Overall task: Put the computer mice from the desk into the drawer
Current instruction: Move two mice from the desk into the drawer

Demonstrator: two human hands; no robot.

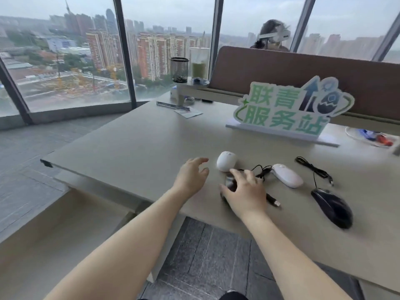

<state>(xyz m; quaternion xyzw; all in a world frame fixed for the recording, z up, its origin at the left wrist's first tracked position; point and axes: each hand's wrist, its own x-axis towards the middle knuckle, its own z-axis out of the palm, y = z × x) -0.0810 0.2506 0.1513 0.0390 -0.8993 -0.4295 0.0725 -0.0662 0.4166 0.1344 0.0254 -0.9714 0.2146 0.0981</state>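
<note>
Several computer mice lie on the beige desk (134, 148). A round white mouse (226, 161) sits just right of my left hand (191, 177), which hovers open, fingers spread, not touching it. My right hand (244, 191) lies over a dark wired mouse (229, 181), fingers curled around it; its black cable (263, 171) and USB plug (275, 201) trail to the right. A flat white mouse (287, 175) lies further right. A black wired mouse (333, 207) rests near the desk's front right. No drawer is in view.
A green and white standing sign (290, 111) occupies the desk's back. A mesh pen cup (179, 69), a green drink (199, 66) and papers (187, 112) sit at the far end. A plate (372, 137) lies at the right edge. Another person (273, 35) sits behind the partition.
</note>
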